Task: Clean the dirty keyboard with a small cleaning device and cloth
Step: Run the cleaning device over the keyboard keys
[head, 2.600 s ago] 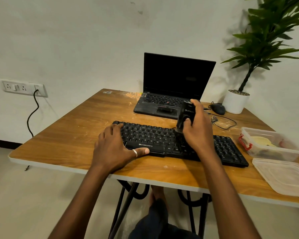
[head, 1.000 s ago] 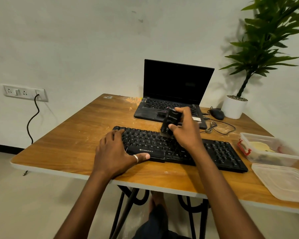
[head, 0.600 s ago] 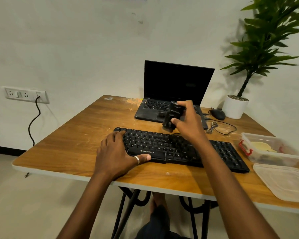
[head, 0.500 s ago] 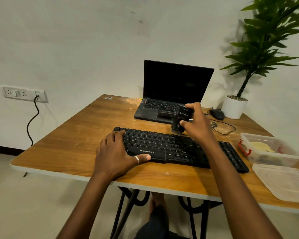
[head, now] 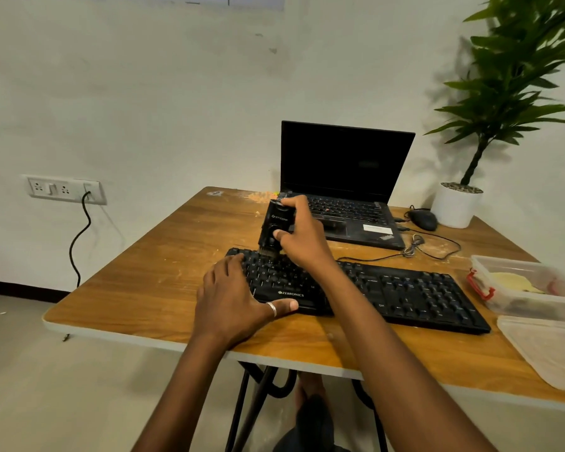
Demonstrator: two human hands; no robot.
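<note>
A black keyboard (head: pixel 405 291) lies across the wooden table (head: pixel 150 275). My right hand (head: pixel 302 238) grips a small black cleaning device (head: pixel 274 228), held upright with its brush end touching the keys at the keyboard's far left corner. My left hand (head: pixel 234 300) lies flat on the keyboard's left end, fingers over the keys and the thumb along the front edge. No cloth can be made out for certain.
An open black laptop (head: pixel 343 181) stands behind the keyboard. A black mouse (head: pixel 423 219) with its cable and a white potted plant (head: pixel 455 203) sit at the back right. A clear plastic box (head: pixel 532 288) and its lid (head: pixel 548 350) lie at the right edge.
My right hand has carried the cleaning device left along the keyboard's back row, from the middle to the far left corner. The left hand has stayed in place.
</note>
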